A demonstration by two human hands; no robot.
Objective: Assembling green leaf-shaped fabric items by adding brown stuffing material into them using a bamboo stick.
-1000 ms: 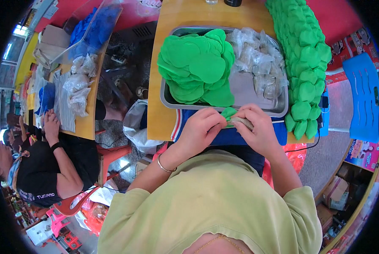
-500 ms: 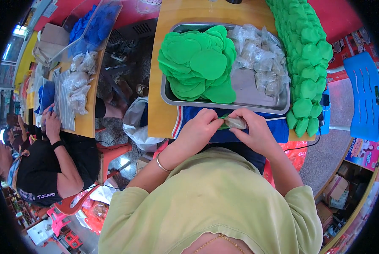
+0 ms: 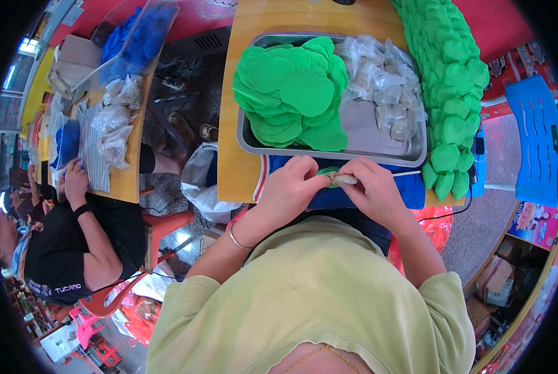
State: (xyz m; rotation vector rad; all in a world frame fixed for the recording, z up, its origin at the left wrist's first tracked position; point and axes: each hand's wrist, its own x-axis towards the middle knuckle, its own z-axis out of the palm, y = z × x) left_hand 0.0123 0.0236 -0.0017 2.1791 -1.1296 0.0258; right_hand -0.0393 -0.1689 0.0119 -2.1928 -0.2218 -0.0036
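Both hands, left hand (image 3: 289, 189) and right hand (image 3: 374, 192), are working just beside the near rim of the metal tray (image 3: 379, 156), over a blue cloth (image 3: 354, 196). Ahead, stacked green discs (image 3: 291, 93) and clear plastic packets (image 3: 385, 87) are filling the tray. A column of green pieces (image 3: 450, 81) is blocking the right. Bare wooden tabletop (image 3: 229, 162) is lying open to the left.

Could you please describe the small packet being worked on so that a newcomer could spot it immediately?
Start at the steel tray on the wooden table. Just below its near rim, over a blue cloth, the left hand and right hand meet. Pinched between them is a small clear packet against one green disc, unlike the packets lying loose in the tray.
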